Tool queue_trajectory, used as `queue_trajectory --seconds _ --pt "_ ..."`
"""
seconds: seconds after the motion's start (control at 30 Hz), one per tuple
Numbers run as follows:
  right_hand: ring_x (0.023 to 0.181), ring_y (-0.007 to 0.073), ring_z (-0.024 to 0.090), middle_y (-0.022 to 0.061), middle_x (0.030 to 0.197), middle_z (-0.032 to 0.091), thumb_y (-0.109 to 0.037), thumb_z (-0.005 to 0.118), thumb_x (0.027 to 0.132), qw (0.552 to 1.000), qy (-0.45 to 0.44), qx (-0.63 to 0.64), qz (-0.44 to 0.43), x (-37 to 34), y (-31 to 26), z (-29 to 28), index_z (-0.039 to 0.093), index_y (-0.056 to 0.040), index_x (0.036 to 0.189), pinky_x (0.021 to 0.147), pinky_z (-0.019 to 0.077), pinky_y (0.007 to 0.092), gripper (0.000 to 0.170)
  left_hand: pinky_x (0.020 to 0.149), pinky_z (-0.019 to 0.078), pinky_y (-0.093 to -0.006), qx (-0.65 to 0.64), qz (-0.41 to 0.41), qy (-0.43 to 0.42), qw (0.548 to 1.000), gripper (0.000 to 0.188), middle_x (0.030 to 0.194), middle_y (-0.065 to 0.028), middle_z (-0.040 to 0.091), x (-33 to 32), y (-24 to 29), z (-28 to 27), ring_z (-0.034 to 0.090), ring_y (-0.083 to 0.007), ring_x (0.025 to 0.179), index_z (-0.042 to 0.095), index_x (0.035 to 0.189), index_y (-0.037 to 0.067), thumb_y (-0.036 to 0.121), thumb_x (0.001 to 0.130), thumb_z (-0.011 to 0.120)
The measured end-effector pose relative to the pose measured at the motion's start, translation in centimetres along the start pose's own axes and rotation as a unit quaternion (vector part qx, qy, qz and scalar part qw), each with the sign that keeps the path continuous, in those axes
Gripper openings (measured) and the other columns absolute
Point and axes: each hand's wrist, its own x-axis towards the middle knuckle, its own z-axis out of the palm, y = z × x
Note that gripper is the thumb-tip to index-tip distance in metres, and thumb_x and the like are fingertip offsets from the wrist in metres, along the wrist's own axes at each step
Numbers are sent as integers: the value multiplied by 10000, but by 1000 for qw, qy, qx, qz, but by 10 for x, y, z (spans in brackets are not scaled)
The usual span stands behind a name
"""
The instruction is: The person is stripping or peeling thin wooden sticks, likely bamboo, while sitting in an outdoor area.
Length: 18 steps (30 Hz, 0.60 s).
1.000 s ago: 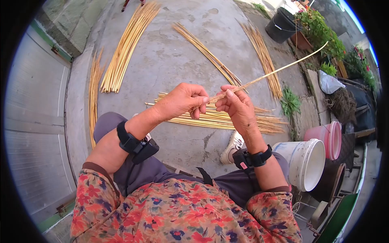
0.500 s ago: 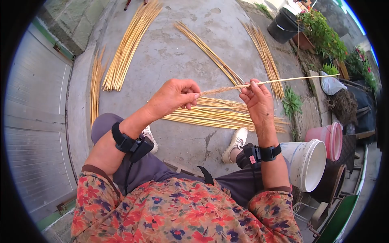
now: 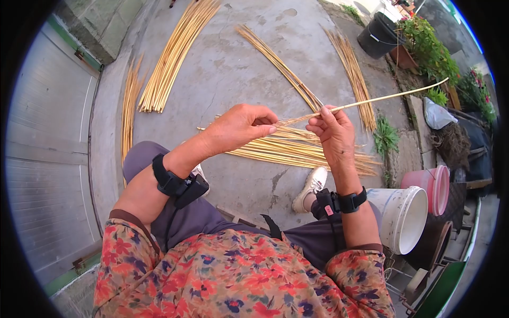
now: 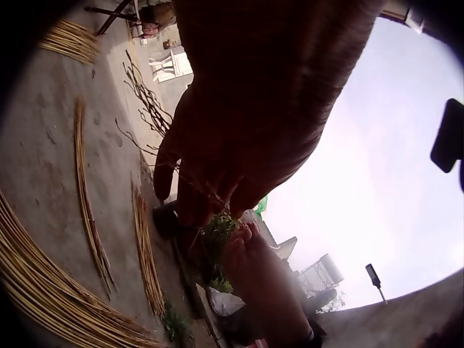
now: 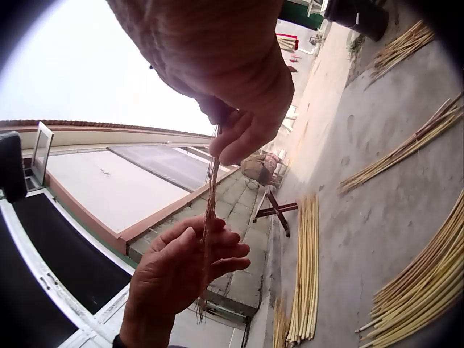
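A long, pale dry stalk (image 3: 392,97) with a wispy, branched head like sorghum spans both hands in the head view. My left hand (image 3: 241,127) holds the wispy head between thumb and fingers. Farther along, my right hand (image 3: 336,135) pinches the stalk where the head meets the smooth stem, whose thin end points out to the right. Fine branching tips (image 4: 148,109) stick out past my left hand in the left wrist view. From the right wrist, the brownish head (image 5: 210,210) runs from my right fingers down to my left hand (image 5: 170,279).
A loose pile of stalks (image 3: 286,152) lies on the concrete just beyond my feet. Other bundles lie farther out, including a thick one (image 3: 177,58) and a thin one (image 3: 278,66). White (image 3: 397,220) and pink (image 3: 427,188) buckets stand at the right; a metal door (image 3: 53,148) is on the left.
My hands drew apart along the stalk, the right one shifting from the wispy head to the stem. Since then they have come slightly closer, and the stem's far end has dipped and risen again.
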Motion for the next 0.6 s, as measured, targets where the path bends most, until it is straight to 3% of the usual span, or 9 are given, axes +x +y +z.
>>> queue_trajectory --seconds 0.2,0.53,0.6 --pt "704 162 630 86 842 595 -99 533 885 999 -49 11 -20 1 2 -1 539 -11 961 647 555 291 117 693 470 -222 -144 -15 -9 989 212 850 -85 630 6 -8 -2 587 -99 780 580 1004 -45 113 867 546" --pt "696 154 622 81 846 584 -102 516 894 998 -65 13 -22 0 0 -2 533 -10 973 652 548 289 122 720 477 -228 -134 -45 11 990 196 867 -80 628 4 -3 -8 583 -100 783 575 1004 -43 87 861 537" --pt "695 152 621 79 840 584 -100 519 892 998 -48 -1 -29 0 0 -2 532 -10 973 650 547 287 122 733 474 -228 -120 1 19 993 184 886 -82 624 4 -2 -4 581 -107 782 576 998 -37 60 842 562"
